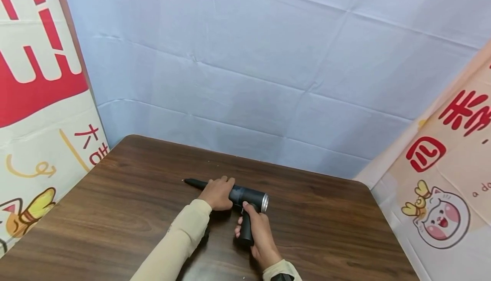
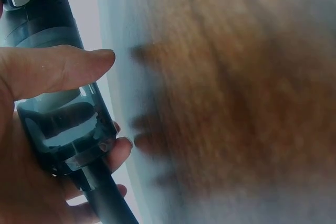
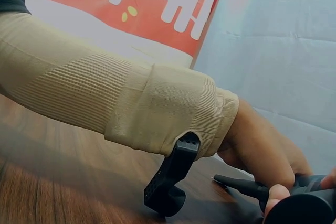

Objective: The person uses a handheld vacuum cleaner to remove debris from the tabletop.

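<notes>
A black handheld vacuum cleaner (image 1: pixel 251 196) lies across the middle of the head view, its narrow nozzle (image 1: pixel 194 183) pointing left and its silvery rear end (image 1: pixel 265 203) to the right. My left hand (image 1: pixel 217 194) grips the front of the body. In the left wrist view, the thumb (image 2: pixel 63 69) crosses the see-through dust cup (image 2: pixel 79 121), with other fingers around the far side. My right hand (image 1: pixel 262 232) holds the pistol handle (image 1: pixel 246 230), thumb near its top. The right wrist view shows the handle's round base (image 3: pixel 302 211) close up.
The dark wooden table (image 1: pixel 326 225) extends around both hands, its far edge near a pale blue cloth backdrop (image 1: pixel 245 80). Printed cloths hang at the left (image 1: pixel 42 114) and right (image 1: pixel 441 178). A black wrist camera (image 3: pixel 170 182) sticks out below the left sleeve.
</notes>
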A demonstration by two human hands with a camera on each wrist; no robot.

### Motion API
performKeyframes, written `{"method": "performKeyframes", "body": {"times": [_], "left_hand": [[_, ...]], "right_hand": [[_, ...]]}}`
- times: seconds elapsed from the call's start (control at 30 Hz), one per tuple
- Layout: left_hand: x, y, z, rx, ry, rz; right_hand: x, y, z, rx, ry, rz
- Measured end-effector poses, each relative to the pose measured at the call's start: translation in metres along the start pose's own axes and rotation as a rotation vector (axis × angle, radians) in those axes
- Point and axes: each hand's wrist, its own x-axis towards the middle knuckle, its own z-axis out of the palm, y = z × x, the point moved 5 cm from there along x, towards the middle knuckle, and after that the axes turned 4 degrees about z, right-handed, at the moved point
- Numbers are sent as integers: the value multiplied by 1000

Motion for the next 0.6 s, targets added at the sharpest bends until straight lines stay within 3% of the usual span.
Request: {"method": "performKeyframes", "body": {"times": [0.6], "left_hand": [[-4,-8,-5,-2,-10,-20]], "right_hand": [[1,-1,9,16,-19,-8]]}}
